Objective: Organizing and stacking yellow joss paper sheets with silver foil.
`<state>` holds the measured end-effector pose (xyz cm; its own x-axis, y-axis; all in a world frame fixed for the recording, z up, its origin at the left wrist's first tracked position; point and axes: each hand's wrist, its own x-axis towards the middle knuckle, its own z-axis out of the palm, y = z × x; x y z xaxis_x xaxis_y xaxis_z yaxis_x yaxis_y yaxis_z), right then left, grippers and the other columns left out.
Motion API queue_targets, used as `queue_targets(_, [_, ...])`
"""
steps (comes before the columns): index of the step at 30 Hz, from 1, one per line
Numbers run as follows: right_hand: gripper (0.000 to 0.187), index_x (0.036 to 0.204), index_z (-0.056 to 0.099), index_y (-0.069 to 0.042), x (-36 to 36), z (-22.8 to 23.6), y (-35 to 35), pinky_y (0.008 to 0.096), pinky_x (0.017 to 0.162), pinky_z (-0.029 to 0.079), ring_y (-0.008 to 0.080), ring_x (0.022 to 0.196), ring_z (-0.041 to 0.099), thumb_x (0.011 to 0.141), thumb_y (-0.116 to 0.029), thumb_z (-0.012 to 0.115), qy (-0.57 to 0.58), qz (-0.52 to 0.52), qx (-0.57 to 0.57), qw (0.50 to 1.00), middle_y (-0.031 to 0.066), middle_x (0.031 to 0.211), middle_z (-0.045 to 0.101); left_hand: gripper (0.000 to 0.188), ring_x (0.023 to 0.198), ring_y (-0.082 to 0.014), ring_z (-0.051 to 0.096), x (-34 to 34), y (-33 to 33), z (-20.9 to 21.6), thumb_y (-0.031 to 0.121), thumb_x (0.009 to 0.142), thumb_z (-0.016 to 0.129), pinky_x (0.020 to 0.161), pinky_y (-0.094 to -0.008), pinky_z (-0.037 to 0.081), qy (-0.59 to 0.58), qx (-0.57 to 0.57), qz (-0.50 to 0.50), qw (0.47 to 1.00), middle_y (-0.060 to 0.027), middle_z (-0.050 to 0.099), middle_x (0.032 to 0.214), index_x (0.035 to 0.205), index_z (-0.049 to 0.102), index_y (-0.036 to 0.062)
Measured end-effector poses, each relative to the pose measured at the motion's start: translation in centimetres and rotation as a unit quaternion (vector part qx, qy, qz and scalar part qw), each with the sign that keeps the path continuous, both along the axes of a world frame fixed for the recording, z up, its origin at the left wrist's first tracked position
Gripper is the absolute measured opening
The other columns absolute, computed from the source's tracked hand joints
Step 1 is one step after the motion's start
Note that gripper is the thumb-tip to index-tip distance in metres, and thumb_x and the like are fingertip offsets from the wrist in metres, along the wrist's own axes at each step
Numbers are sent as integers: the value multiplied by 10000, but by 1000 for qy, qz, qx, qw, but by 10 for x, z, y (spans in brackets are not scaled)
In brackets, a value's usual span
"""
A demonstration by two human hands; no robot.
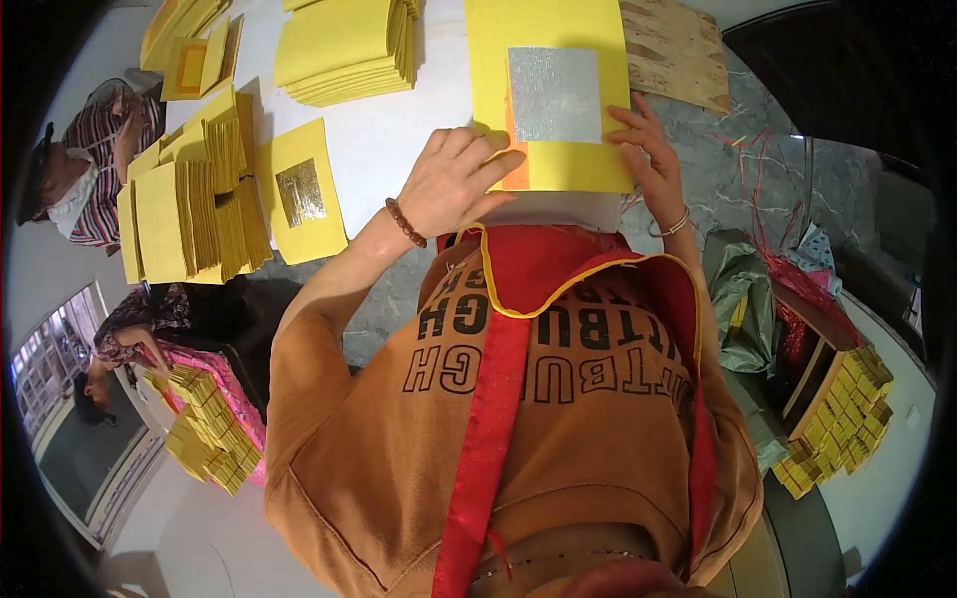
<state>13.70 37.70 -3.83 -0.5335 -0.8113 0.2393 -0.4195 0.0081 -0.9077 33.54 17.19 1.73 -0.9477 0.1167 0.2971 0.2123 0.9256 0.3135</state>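
A large yellow sheet (pixel 573 167) lies at the near end of the white table, with a square of silver foil (pixel 554 95) on its face. Along the foil's left side runs an orange strip (pixel 515 177). My left hand (pixel 459 169), a beaded bracelet at its wrist, rests bent fingertips on the sheet and strip; its thumb stands apart. At the sheet's right edge is my right hand (pixel 653 159), fingers spread and touching it. Left of my left hand lies another yellow piece (pixel 319 231) with a foil patch.
Piles of folded yellow pieces (pixel 164 224) stand on the table's left side; another stack (pixel 344 50) lies farther back. A wooden board (pixel 678 50) is at the far right. Tied yellow bundles (pixel 847 409) sit low at right beside a green bag (pixel 746 299). Two people are at left.
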Motion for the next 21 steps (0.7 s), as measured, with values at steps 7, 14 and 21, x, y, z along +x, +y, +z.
queue_targets(7, [165, 911, 650, -58, 2, 0, 0, 398, 1016, 271, 297, 1256, 343, 817, -153, 552, -38, 3, 2, 999, 89, 1183, 557, 280, 795, -226, 520, -3, 0, 1, 183, 744, 649, 677, -321, 417, 33, 102, -13, 994, -63, 584, 914, 992, 616, 58])
queue_targets(14, [449, 950, 637, -39, 1, -3, 1, 385, 1036, 221, 290, 1257, 332, 909, -371, 336, -73, 18, -28, 997, 126, 1211, 527, 122, 731, -213, 582, -10, -6, 7, 130, 800, 610, 638, -294, 478, -46, 248, 36, 967, -77, 632, 825, 854, 637, 24])
queue_targets(21, [226, 988, 618, -69, 2, 1, 2, 384, 1027, 260, 274, 1246, 355, 812, -197, 560, -41, 30, -24, 998, 90, 1227, 519, 173, 634, -92, 536, -13, -10, 2, 159, 843, 594, 598, -232, 436, -132, 393, 118, 902, -41, 613, 719, 890, 634, -3])
